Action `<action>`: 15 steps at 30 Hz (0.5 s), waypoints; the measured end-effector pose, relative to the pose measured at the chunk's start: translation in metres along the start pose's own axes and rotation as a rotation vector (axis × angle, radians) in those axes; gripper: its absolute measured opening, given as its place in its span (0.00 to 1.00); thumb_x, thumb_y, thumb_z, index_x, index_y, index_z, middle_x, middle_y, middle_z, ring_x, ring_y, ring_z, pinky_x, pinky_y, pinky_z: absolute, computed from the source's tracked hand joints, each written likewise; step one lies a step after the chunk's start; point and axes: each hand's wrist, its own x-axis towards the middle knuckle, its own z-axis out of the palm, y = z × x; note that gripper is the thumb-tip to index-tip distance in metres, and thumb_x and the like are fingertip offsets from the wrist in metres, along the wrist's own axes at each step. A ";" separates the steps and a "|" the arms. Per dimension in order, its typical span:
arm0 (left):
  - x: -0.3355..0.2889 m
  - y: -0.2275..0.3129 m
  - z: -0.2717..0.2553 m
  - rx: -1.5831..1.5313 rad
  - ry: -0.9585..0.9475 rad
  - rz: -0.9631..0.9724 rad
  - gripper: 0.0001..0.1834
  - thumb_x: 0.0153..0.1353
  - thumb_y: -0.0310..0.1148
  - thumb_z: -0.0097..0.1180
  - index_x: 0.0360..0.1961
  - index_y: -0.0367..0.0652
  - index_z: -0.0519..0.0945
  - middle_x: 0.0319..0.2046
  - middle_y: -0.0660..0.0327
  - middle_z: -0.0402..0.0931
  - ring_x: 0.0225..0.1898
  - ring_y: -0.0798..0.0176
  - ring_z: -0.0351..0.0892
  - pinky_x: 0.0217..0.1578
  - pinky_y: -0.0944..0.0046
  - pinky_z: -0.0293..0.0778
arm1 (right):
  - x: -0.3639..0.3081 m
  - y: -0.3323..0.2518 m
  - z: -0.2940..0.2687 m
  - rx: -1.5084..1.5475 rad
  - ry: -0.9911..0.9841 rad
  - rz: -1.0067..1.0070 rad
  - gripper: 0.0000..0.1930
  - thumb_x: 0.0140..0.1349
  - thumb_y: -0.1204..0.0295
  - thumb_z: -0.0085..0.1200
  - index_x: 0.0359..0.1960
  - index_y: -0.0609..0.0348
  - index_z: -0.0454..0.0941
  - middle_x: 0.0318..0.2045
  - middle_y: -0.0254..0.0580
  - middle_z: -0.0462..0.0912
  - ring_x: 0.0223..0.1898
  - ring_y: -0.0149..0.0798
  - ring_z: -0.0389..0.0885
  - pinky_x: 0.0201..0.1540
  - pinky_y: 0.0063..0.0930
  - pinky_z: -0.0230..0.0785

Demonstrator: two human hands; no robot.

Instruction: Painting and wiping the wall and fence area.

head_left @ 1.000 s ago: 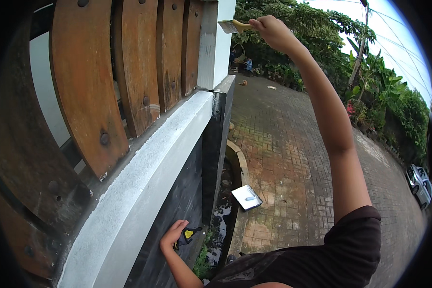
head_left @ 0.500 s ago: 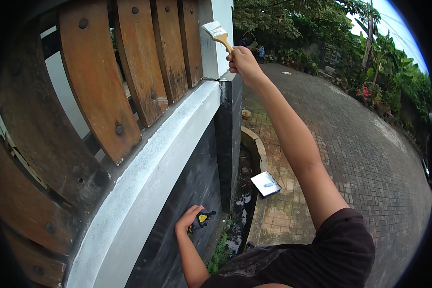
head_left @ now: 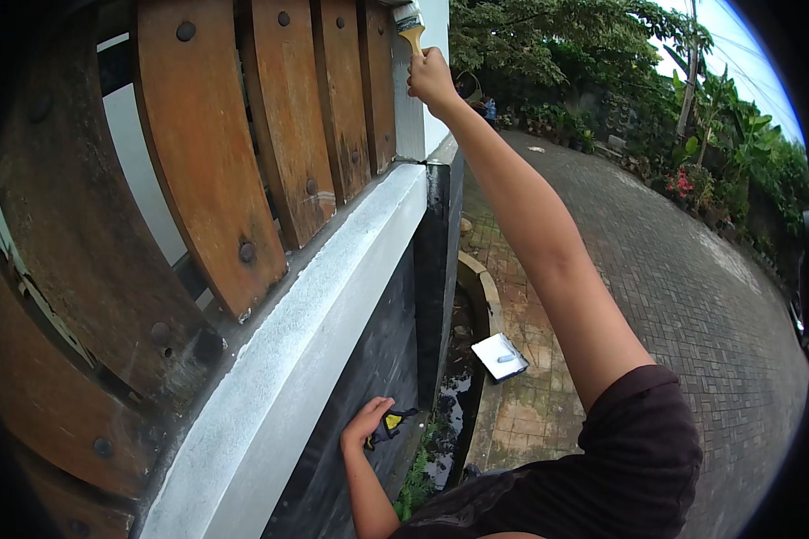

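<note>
My right hand point(head_left: 432, 81) is raised at the top, closed round the yellow handle of a paintbrush point(head_left: 411, 27). The brush's white-coated bristles point up and meet the pale post point(head_left: 409, 108) beside the wooden slats. Low down, my left hand point(head_left: 366, 422) stretches its fingers out by the dark wall point(head_left: 351, 440). Just beyond it is a black and yellow item point(head_left: 392, 422), partly hidden by the hand. I cannot tell what kind it is. Between the slats and the dark wall runs a white-painted ledge point(head_left: 288, 350), its upper face patchy.
Brown wooden slats point(head_left: 198, 135) with round bolts stand at the left. On the curb right of a narrow water channel point(head_left: 445, 436) lies a paint tray point(head_left: 501, 357) with white paint and a small pale object. Brick paving point(head_left: 674, 296) extends right towards plants point(head_left: 710, 180).
My right hand has moved up and slightly left with the paintbrush, bringing its bristles against the post. The view has shifted a little; my left hand stays by the wall.
</note>
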 end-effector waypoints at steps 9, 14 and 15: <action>-0.004 -0.005 -0.007 0.000 0.023 -0.047 0.17 0.68 0.42 0.46 0.46 0.40 0.77 0.45 0.64 0.74 0.53 0.70 0.67 0.56 0.72 0.56 | -0.009 0.001 0.038 0.156 -0.009 0.151 0.16 0.65 0.67 0.43 0.46 0.71 0.65 0.41 0.64 0.77 0.43 0.57 0.78 0.43 0.42 0.70; 0.002 0.003 0.001 0.020 0.000 -0.011 0.20 0.66 0.44 0.48 0.47 0.37 0.75 0.44 0.64 0.75 0.50 0.71 0.68 0.53 0.74 0.59 | 0.005 0.017 0.027 0.099 0.091 0.079 0.15 0.65 0.67 0.44 0.38 0.73 0.71 0.35 0.63 0.78 0.35 0.56 0.81 0.34 0.41 0.73; 0.002 0.002 0.000 0.019 0.003 -0.014 0.20 0.66 0.44 0.48 0.47 0.37 0.75 0.44 0.64 0.75 0.50 0.71 0.68 0.53 0.74 0.59 | 0.000 0.015 0.029 0.108 0.056 0.124 0.16 0.65 0.67 0.44 0.35 0.74 0.72 0.33 0.62 0.79 0.31 0.55 0.82 0.30 0.40 0.74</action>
